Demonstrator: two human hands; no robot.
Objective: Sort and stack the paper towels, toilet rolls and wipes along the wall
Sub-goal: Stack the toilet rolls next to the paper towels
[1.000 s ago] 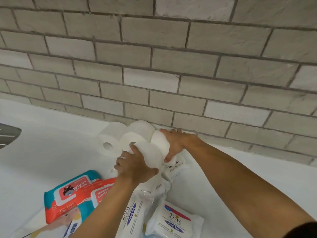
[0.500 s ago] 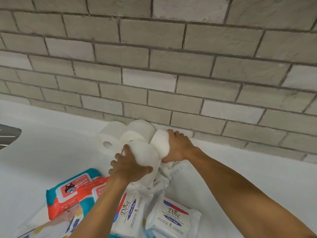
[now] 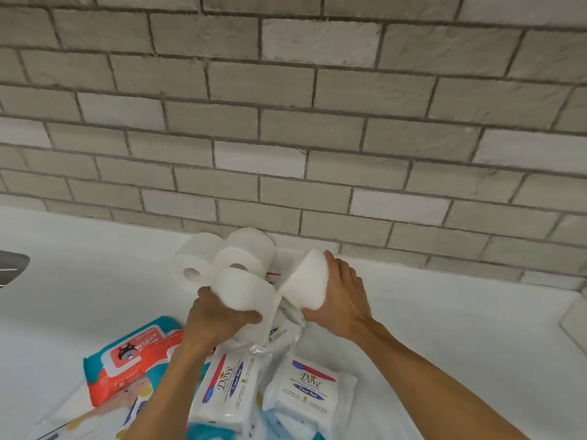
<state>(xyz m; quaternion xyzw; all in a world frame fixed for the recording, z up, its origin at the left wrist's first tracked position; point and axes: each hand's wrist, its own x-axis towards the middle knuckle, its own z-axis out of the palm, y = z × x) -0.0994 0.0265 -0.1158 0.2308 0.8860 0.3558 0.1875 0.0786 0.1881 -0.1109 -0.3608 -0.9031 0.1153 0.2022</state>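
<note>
Barely started imo: two toilet rolls (image 3: 193, 265) sit against the wall (image 3: 286, 138). My left hand (image 3: 219, 322) grips a third roll (image 3: 243, 292), my right hand (image 3: 343, 296) grips a fourth roll (image 3: 305, 281), and the wipes packs (image 3: 222, 389) lie unsorted on the desk (image 3: 444, 312).

You stood in what looked like a home kitchen or bathroom: a white bench (image 3: 444, 319) ran along a wall (image 3: 317, 128) of grey brick-shaped tiles, a metal rim (image 3: 12, 265), perhaps a sink's, showed at the left, and toilet rolls (image 3: 197, 265) and packs of wipes (image 3: 305, 389) lay on the bench.
</note>
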